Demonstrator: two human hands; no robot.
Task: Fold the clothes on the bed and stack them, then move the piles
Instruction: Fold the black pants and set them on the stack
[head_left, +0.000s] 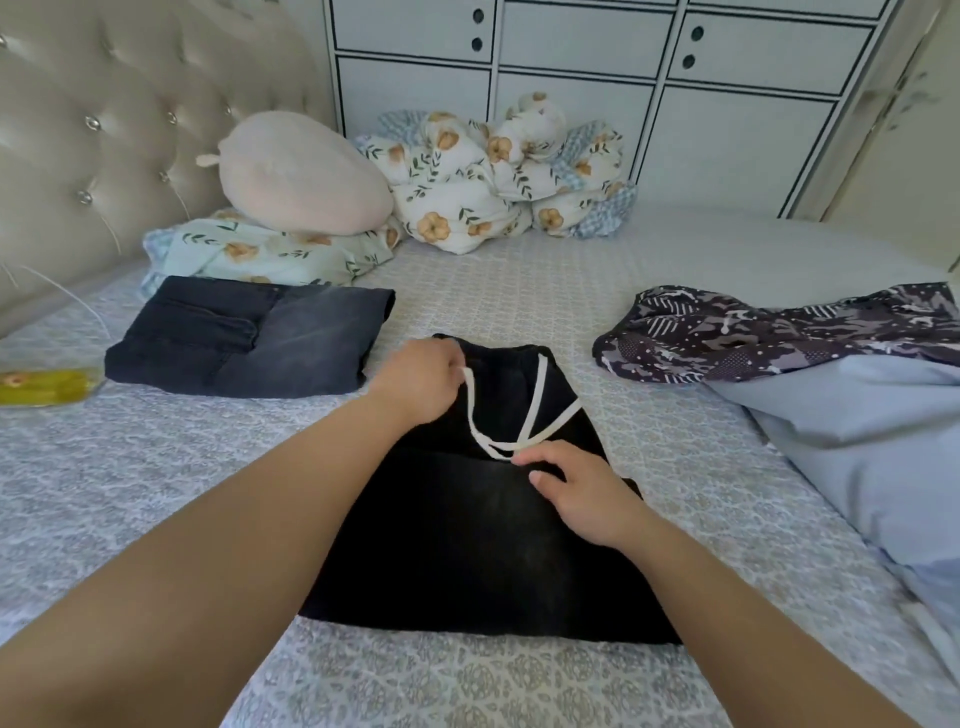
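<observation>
A: Left hand (415, 376) sits at the waistband of the black trousers (483, 525), fingers curled round one end of the white drawstring (522, 415). Do you read it the same?

B: Yes. And the right hand (582, 491) pinches the cord lower down, where the two strands cross, with its other fingers resting on the cloth.

A: Where do the trousers lie?

B: In the middle of the bed (519, 301), flat and already doubled, waistband away from the person. The folded dark jeans (249, 338) are just to their left, and the patterned dark garment (769, 332) lies crumpled well to the right, partly on a pale blue sheet (857, 431).

A: So the step in hand, I judge, is tidying the cord before the next fold.

B: That is my guess too. To do it well, I would lay both strands flat on the cloth inside the outline, or tuck them in at the waistband, so nothing hangs out once the trousers are folded over.

A: And keep the cord slack?

B: Yes, a hard pull would bunch the waistband and spoil the flat layer. After that, smooth the cloth from the waist toward the hem, then bring the near edge up to meet the waistband squarely.

A: It should end up about the shape of the jeans, so the two stack evenly.

B: Agreed. The crumpled one is not yet touched, so there is folding left.
</observation>
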